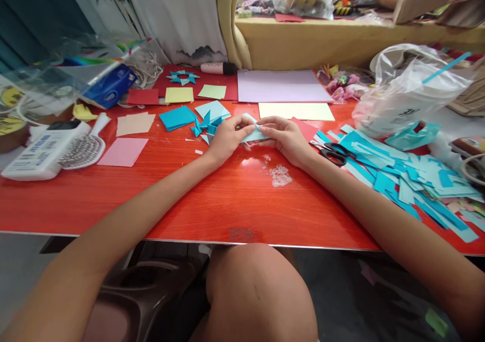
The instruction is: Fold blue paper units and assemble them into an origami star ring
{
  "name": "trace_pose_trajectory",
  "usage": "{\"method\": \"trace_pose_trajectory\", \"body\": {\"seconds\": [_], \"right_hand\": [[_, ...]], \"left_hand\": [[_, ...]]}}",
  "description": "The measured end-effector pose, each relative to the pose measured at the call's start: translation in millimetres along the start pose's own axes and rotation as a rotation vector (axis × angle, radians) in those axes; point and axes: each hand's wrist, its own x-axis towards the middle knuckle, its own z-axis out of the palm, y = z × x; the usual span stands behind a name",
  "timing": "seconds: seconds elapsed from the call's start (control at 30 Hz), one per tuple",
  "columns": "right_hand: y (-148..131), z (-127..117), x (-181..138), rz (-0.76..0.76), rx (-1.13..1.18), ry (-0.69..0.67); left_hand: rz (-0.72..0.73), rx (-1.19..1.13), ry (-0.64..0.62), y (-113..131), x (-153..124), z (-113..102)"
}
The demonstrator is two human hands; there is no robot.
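Note:
Between my two hands is a small piece of light blue paper [252, 136], pinched at both sides above the red table [212, 205]. My left hand [231, 135] grips its left part with thumb and fingers. My right hand [282, 134] holds the right part, the two thumbs close together. Fingers cover much of the paper, so its exact folds are hidden. Just left of my left hand lie folded blue paper pieces [206, 125]. Beyond them are a stack of blue squares [177, 117] and a pale blue stack [212, 110]. Black-handled scissors [333, 153] lie beside my right forearm.
Blue paper strips [413, 170] pile up at the right, near a plastic bag with a cup [401, 99]. A hairbrush [85, 147] and a white box [41, 152] stand left. At the back are a folded paper ring [183, 77] and a lilac sheet [282, 86].

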Motion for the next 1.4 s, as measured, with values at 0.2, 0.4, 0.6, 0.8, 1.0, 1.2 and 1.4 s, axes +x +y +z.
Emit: {"method": "trace_pose_trajectory", "body": {"seconds": [0.2,0.4,0.6,0.8,1.0,1.2,1.4], "right_hand": [[3.9,-2.2,1.9,-0.068,-0.001,0.062],[4.4,-6.2,3.0,-0.055,0.002,0.075],[0.9,-5.7,1.8,0.006,-0.025,0.112],[-0.2,-5.2,2.6,-0.008,0.007,0.106],[-0.3,-2.6,1.4,-0.006,0.008,0.098],[2.4,-1.6,1.5,-0.024,0.008,0.119],[3.6,-2.5,2.3,-0.047,-0.042,0.090]], "left_hand": [[-0.051,-0.054,-0.001,4.5,0.2,1.2],[-0.105,-0.116,0.039,4.8,0.7,-1.3],[-0.129,-0.117,0.044,1.4,1.8,-3.7],[-0.128,-0.132,0.063,1.9,1.8,-2.6],[-0.109,-0.057,0.052,6.8,0.1,0.0],[-0.034,0.034,-0.001,6.1,-0.8,1.5],[0.048,0.110,-0.043,1.6,-0.5,-0.2]]}}
